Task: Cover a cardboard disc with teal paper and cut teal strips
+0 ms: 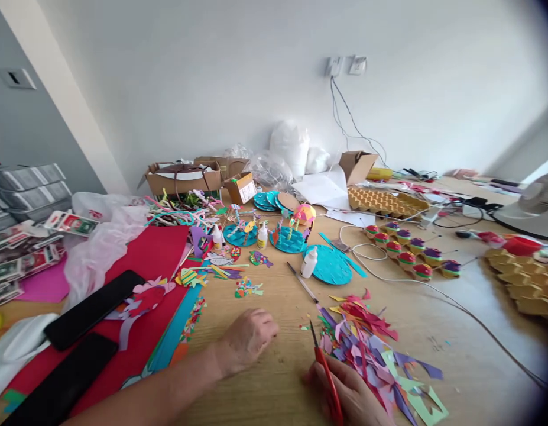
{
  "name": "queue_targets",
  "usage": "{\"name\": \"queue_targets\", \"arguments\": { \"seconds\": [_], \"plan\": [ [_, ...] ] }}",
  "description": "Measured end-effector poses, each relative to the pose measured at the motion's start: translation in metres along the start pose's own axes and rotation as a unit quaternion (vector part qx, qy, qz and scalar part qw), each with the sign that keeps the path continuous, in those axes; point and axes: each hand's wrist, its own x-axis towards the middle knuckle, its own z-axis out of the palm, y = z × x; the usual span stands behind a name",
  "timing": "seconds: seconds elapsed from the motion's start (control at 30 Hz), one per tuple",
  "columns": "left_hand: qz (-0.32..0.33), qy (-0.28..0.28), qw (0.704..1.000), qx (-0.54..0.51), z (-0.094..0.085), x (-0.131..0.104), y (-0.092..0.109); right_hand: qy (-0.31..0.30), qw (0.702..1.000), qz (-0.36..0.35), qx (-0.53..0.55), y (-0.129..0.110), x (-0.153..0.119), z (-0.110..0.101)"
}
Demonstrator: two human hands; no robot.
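Red-handled scissors (327, 376) are in my right hand (349, 393), low in the head view, with the dark blades pointing away from me over the table. Beside the scissors lies a heap of coloured paper scraps (362, 346). My left hand (250, 336) rests on the wooden table with its fingers curled under; whatever they hold, if anything, is hidden. Beyond it lie a paper fish (248, 288) covered in bright dots and a purple one (260, 258). Tiny paper bits (194, 319) form a strip left of my left hand.
A white glue bottle (309, 262) stands by a blue disc (332, 264), with a pen (302, 282) nearby. Red paper sheets (153, 254) and two black phone-like slabs (94, 307) lie left. Painted egg-carton cups (407, 259), a white cable (460, 305) and cardboard boxes (182, 180) are further off.
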Motion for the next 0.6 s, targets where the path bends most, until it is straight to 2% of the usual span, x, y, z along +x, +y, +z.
{"name": "queue_targets", "arguments": {
  "seconds": [0.07, 0.17, 0.23, 0.3, 0.37, 0.47, 0.53, 0.6],
  "plan": [
    [-0.027, 0.016, 1.000, 0.001, -0.008, -0.013, -0.006, 0.012, 0.999, -0.011, -0.030, 0.004, 0.007, -0.010],
    [-0.053, 0.036, 0.998, -0.010, -0.017, -0.033, -0.009, 0.074, 0.990, -0.063, -0.105, 0.006, 0.011, -0.027],
    [-0.067, 0.057, 0.996, -0.021, -0.022, -0.043, -0.009, 0.103, 0.979, -0.088, -0.152, 0.002, 0.007, -0.030],
    [-0.077, 0.085, 0.993, -0.035, -0.026, -0.050, -0.008, 0.099, 0.979, -0.087, -0.158, -0.007, -0.001, -0.022],
    [-0.078, 0.119, 0.988, -0.053, -0.028, -0.053, -0.006, 0.038, 0.983, -0.104, -0.149, -0.017, -0.007, -0.004],
    [-0.056, 0.181, 0.975, -0.114, -0.026, -0.052, 0.004, 0.004, 0.988, -0.118, -0.099, -0.027, -0.005, 0.023],
    [-0.025, 0.175, 0.973, -0.145, -0.019, -0.052, 0.012, 0.024, 0.989, -0.128, -0.064, -0.028, 0.002, 0.035],
    [0.003, 0.138, 0.978, -0.159, -0.009, -0.052, 0.019, 0.034, 0.992, -0.122, -0.005, -0.025, 0.011, 0.039]
  ]
}}
